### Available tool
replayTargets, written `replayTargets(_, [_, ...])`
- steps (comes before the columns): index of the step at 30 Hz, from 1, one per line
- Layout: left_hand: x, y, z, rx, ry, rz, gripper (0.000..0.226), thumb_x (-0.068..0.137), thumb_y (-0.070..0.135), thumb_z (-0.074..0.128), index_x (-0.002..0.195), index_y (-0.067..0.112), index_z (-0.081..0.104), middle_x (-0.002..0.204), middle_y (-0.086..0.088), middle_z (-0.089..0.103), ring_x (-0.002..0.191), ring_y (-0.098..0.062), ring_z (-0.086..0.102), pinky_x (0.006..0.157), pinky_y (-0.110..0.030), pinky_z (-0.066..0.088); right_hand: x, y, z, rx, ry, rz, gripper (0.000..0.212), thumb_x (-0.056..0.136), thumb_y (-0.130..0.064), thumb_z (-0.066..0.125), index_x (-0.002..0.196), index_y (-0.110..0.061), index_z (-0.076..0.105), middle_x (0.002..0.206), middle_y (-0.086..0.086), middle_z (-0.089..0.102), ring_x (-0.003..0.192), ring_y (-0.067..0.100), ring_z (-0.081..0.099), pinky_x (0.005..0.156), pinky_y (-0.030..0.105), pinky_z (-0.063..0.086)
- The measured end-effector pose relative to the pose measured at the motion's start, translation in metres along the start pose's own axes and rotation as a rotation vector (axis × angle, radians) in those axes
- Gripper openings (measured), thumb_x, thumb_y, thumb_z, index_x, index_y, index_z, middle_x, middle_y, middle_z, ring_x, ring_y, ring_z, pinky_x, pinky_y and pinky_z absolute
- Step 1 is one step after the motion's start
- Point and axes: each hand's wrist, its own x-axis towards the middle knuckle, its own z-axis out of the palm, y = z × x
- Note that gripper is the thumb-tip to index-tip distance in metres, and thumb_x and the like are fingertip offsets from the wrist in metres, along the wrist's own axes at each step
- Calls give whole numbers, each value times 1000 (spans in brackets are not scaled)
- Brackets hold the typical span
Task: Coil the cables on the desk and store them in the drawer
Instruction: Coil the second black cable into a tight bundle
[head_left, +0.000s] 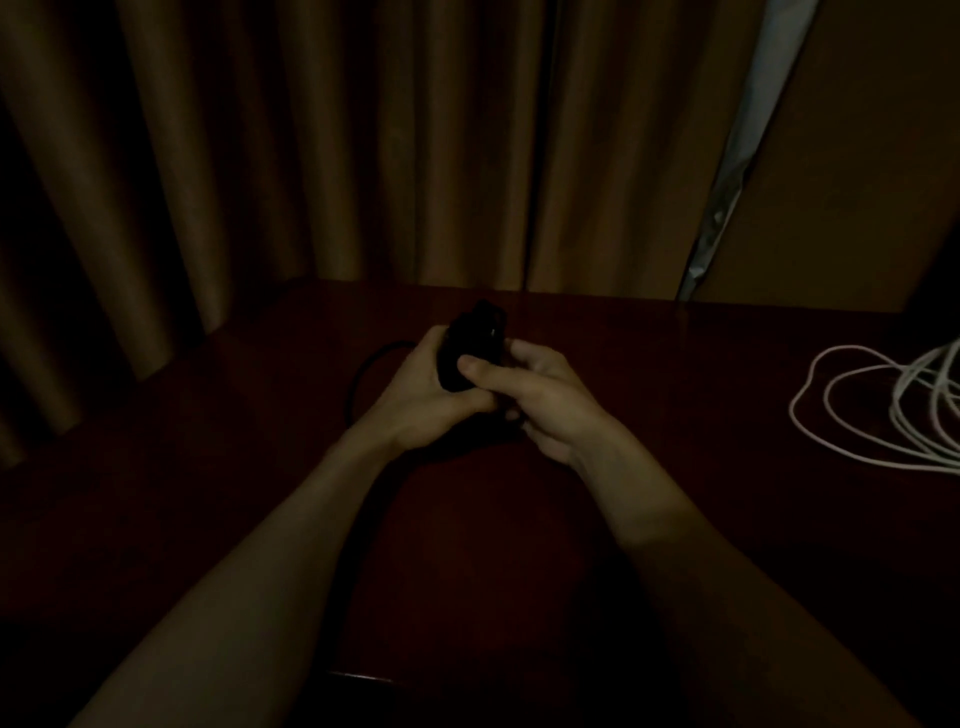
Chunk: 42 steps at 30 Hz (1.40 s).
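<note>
Both hands met near the middle of the worktop (675, 374). The left hand (415, 402) was wrapped around a bundled black cable (470, 343) and the right hand (543, 400) was curled against it, thumb pressed on the bundle's near face. The bundle stood just above the surface, between the two palms. A loose tail (363, 371) of the same cable arced out to the left and lay on the wood, so the coiling looked well advanced but not finished. Well apart, at the far right edge, a white cable (872, 410) lay in slack, untidy loops, seemingly untouched. No drawer could be seen in the dim light, so storing appeared to be wholly left, along with coiling the white one. Brown curtains (260, 156) hung behind the far edge.
</note>
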Motion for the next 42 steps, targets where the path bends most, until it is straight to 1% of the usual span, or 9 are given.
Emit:
replayTargets(2, [-1, 2, -6, -77, -83, -43, 71, 69, 30, 85, 133, 25, 56, 110, 7, 72, 99, -11, 72, 83, -28, 58, 0, -1, -5, 19, -58, 4, 46, 88, -24, 80, 129, -8, 66, 118, 10, 76, 105, 28, 72, 85, 38, 53])
replayTargets(7, [-4, 4, -2, -175, -123, -21, 22, 91, 7, 76, 109, 10, 64, 83, 4, 70, 77, -15, 68, 69, -28, 55, -1, -1, -5, 72, -63, 44, 50, 87, -31, 77, 131, -10, 67, 119, 13, 75, 92, 23, 73, 77, 33, 58])
replayTargets(12, [-1, -6, 0, -14, 67, 22, 50, 88, 25, 81, 130, 18, 55, 108, 1, 75, 97, -17, 75, 81, -38, 61, 6, 3, 3, 59, 90, 98, 34, 89, -33, 80, 103, -8, 61, 98, 8, 70, 69, 10, 62, 65, 24, 55])
replayTargets(17, [-6, 5, 4, 24, 24, 1, 61, 96, 36, 72, 147, 24, 42, 119, 9, 67, 98, 1, 69, 78, -21, 54, 6, 0, -4, 47, 85, 47, 31, 91, -30, 77, 76, -15, 55, 78, 2, 65, 53, 7, 49, 46, 18, 43])
replayTargets(22, [-7, 9, 5, -66, -17, -82, 51, 103, 24, 61, 150, 25, 42, 119, 3, 68, 103, -16, 71, 86, -33, 59, 4, -6, -12, 55, 105, 55, 24, 95, -27, 73, 102, -9, 59, 71, -5, 60, 46, 3, 36, 39, 15, 28])
replayTargets(28, [-5, 2, -1, -124, 156, -3, 64, 82, -1, 84, 130, 11, 42, 115, -1, 67, 93, -4, 73, 72, -22, 59, 0, -10, 3, -62, 131, 119, 19, 97, -25, 72, 106, -9, 70, 87, 2, 65, 56, 4, 53, 50, 19, 45])
replayTargets(35, [-6, -3, 0, 153, 187, 28, 48, 83, 21, 82, 122, 24, 54, 107, 6, 71, 92, -8, 72, 79, -35, 63, -1, 5, 24, -191, 159, -135, 34, 87, -27, 83, 113, -8, 71, 105, 3, 77, 94, 9, 75, 83, 27, 62])
replayTargets(39, [-5, 1, 1, -45, 36, -67, 41, 90, 17, 77, 126, 18, 59, 111, 1, 74, 97, -12, 74, 76, -26, 60, 2, 7, 14, -179, 200, -125, 30, 95, -32, 74, 108, -5, 75, 98, 10, 79, 84, 16, 77, 70, 30, 62])
replayTargets(42, [-5, 5, -4, -163, -48, -120, 36, 94, 9, 72, 128, 16, 62, 111, -5, 74, 98, -17, 75, 79, -28, 58, -2, 2, 4, -104, 164, -109, 32, 99, -32, 68, 112, -3, 74, 94, 11, 78, 71, 11, 74, 52, 17, 51])
